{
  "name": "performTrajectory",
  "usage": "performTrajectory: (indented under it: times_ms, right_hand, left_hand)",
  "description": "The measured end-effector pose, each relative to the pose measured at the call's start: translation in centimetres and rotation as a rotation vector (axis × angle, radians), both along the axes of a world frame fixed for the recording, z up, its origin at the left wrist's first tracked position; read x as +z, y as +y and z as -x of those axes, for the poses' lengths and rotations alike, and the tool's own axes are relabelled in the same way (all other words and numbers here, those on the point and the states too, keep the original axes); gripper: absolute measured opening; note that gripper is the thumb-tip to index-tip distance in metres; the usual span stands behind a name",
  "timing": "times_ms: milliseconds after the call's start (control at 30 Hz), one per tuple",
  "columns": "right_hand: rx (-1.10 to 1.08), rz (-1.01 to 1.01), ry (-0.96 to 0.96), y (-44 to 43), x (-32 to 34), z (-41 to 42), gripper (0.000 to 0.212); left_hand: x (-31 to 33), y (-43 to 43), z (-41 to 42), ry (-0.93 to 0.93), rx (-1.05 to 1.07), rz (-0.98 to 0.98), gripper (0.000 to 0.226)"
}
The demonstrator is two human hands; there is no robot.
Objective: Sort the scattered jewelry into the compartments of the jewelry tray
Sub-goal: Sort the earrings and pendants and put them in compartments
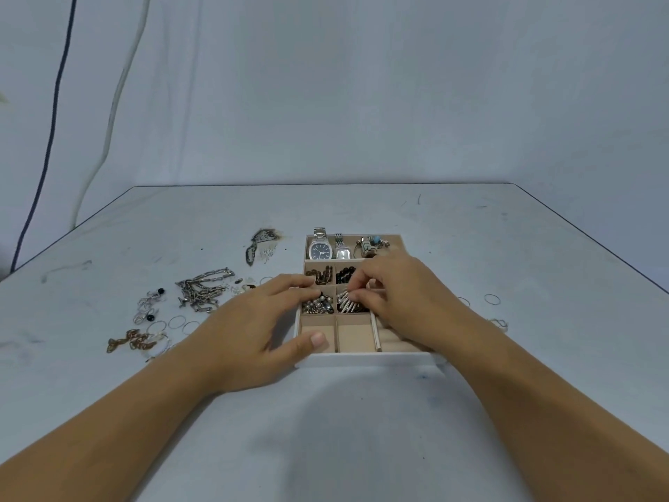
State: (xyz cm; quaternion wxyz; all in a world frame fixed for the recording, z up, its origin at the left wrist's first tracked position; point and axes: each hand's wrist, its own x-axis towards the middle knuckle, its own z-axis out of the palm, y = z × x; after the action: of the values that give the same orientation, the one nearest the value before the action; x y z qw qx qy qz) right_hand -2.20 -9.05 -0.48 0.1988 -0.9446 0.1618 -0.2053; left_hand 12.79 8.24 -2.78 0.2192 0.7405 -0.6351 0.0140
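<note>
Beige lining is seen inside the white-walled jewelry tray (362, 358), which is set at the middle of the frame on the pale, scuffed surface (325, 429). In its farthest row a dark-dialled watch (320, 250) and a small silver watch (342, 252) are laid side by side, with a cluster of rings (371, 244) to their right. In the row below, brown beads (319, 275) and black beads (345, 274) are kept in adjoining compartments. Below these a pearl cluster (318, 305) is held in the left compartment.

The left hand (253, 331) is laid flat over the tray's left edge, its fingers stretched out toward the pearl cluster and its thumb spread across the nearest left compartment. The right hand (394, 295) is curled over the tray's right half, and a silver-barred piece (345, 302) in the compartment just right of the pearl cluster is pinched between its fingertips.

Left of the tray, unsorted jewelry is scattered on the surface: a heavy silver chain (202, 289), black-beaded earrings (150, 306), thin rings (177, 322) and a brown link chain (132, 340) at the lower left. A single thin ring (492, 299) is seen at the right. At the upper left of the frame a dark cable (54, 121) and a white cable (116, 103) are hung against the backdrop.
</note>
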Motion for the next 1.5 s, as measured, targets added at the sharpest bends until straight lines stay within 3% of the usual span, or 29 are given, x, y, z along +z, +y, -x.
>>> performTrajectory:
  times_ms: [133, 300, 533, 733, 900, 1133, 1500]
  right_hand:
    - [-0.021, 0.122, 0.055, -0.1, 0.0, -0.4, 0.014]
    - [-0.059, 0.106, 0.12, 0.1, 0.0, -0.4, 0.024]
    - [-0.115, 0.073, 0.211, 0.2, 0.6, -0.7, 0.022]
    - [-0.035, 0.087, 0.104, 0.3, 0.0, -0.1, 0.024]
    - [0.142, 0.023, 0.001, 2.2, 0.2, 0.0, 0.036]
    - [0.231, 0.119, 0.096, 5.0, -0.5, -1.5, 0.047]
    - [0.178, 0.195, 0.129, 7.6, -1.4, -3.1, 0.045]
  left_hand:
    - [-0.2, 0.0, -0.1, 0.011, 0.002, 0.003, 0.074]
    - [-0.2, -0.1, -0.2, 0.018, 0.002, -0.004, 0.073]
    - [-0.1, 0.0, -0.2, 0.001, -0.003, -0.006, 0.073]
    - [0.6, 0.1, -0.3, 0.039, 0.012, 0.045, 0.066]
    - [2.4, 1.8, -2.1, 0.174, 0.153, 0.171, 0.052]
    - [3.9, 7.0, -3.9, -0.002, 0.255, 0.033, 0.033]
    - [1.4, 13.5, -5.2, 0.013, 0.378, 0.047, 0.022]
